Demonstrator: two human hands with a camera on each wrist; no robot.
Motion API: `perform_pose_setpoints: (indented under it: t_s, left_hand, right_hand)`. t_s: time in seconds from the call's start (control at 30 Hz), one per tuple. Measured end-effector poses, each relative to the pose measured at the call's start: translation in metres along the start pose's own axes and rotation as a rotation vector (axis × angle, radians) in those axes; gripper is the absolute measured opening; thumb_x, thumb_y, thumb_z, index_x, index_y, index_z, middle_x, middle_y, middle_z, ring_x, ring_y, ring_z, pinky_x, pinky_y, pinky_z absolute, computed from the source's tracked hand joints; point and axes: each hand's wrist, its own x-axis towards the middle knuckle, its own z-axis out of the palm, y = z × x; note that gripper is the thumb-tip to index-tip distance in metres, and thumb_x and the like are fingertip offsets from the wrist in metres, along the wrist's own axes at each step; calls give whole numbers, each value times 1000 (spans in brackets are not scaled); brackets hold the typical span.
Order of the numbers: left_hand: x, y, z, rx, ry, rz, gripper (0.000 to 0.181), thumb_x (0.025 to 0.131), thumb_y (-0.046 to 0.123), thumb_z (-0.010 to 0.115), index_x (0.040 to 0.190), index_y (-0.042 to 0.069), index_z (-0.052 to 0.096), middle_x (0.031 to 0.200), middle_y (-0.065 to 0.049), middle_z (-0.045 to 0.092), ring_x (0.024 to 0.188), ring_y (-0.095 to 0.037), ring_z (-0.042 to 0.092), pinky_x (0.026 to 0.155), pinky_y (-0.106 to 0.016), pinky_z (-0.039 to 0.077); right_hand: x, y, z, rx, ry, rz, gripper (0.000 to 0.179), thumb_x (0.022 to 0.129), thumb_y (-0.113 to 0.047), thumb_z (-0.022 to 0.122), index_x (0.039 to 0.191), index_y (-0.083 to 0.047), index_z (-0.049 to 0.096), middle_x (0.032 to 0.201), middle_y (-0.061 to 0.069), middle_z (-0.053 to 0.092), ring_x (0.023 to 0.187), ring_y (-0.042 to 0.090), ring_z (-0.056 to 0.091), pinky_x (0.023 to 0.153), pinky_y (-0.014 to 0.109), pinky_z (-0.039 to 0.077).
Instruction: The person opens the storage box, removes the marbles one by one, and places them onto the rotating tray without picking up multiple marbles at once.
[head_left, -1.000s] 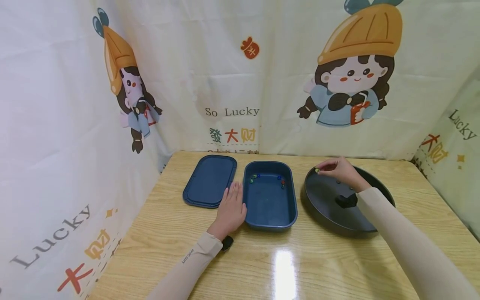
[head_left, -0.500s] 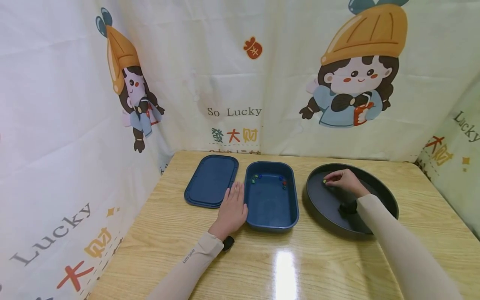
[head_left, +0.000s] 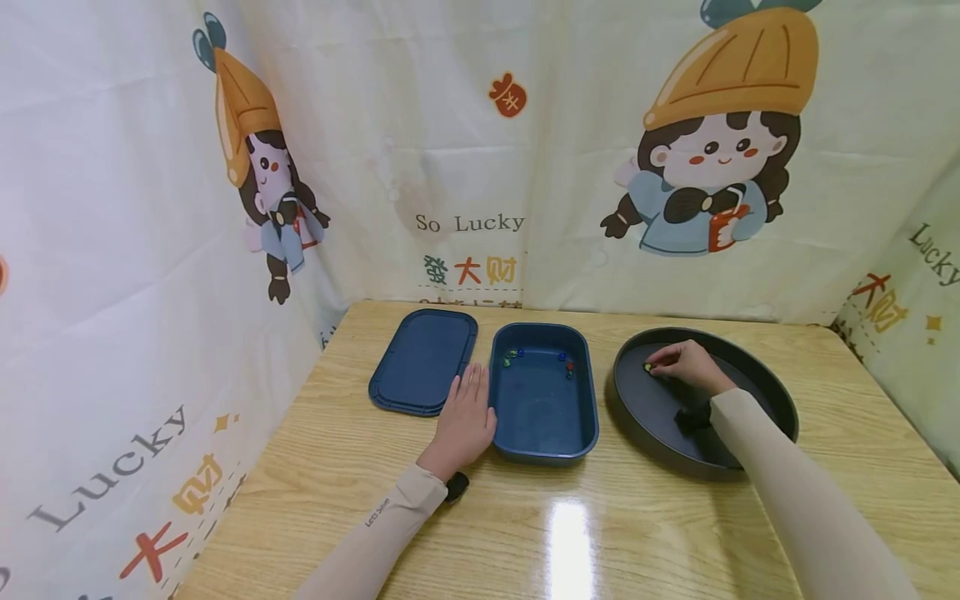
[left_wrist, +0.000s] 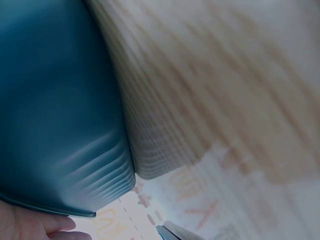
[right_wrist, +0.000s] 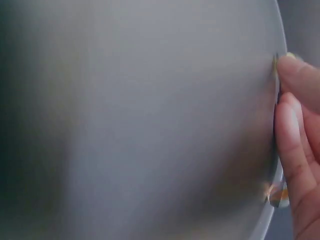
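My right hand [head_left: 692, 367] is inside a dark round pan [head_left: 637, 425], pinching a small yellow-green marble [head_left: 647, 367] between thumb and finger close to the pan's floor. In the right wrist view, a clear marble with orange in it [right_wrist: 280, 196] lies below the fingers. A blue rectangular tub [head_left: 543, 457] stands left of the pan, with several small marbles [head_left: 507, 362] in its back left and a few more, one of them red [head_left: 569, 367], on its right. Fingers straight, my left hand [head_left: 467, 417] rests against the tub's left side; the left wrist view shows its fingertips at the rim.
A flat blue lid [head_left: 423, 362] lies left of the tub on the wooden table [head_left: 495, 533]. Printed curtains [head_left: 465, 167] hang behind the table and at both sides. The pan's raised rim surrounds my right hand.
My right hand has gone from the pan's back left rim down into the pan, still pinching the marble. The left hand stays against the tub, and the head view has shifted slightly.
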Motion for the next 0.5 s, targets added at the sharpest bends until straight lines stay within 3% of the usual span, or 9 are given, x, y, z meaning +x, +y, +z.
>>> perform_pose_setpoints:
  t_s: [0.23,0.5]
  left_hand:
    - [0,1,-2,-13,-4,7,61,99,24,40,149,-1,17,157,-18,18,146,-30,15,118,-46,15]
    - [0,-1,-3,-6,-8,5,61,99,24,40,150,-1,16,157,-17,17,147,-28,12,118,-46,15]
  right_hand:
    - [-5,-14,-19,32,13,34,35,84,-16,70,112,5,66,102,18,70,75,-7,62,69,17,51]
    - [4,-76,-36,56,81,-46,41,87,-26,67,116,3,64,113,25,65,79,-11,59,71,11,49]
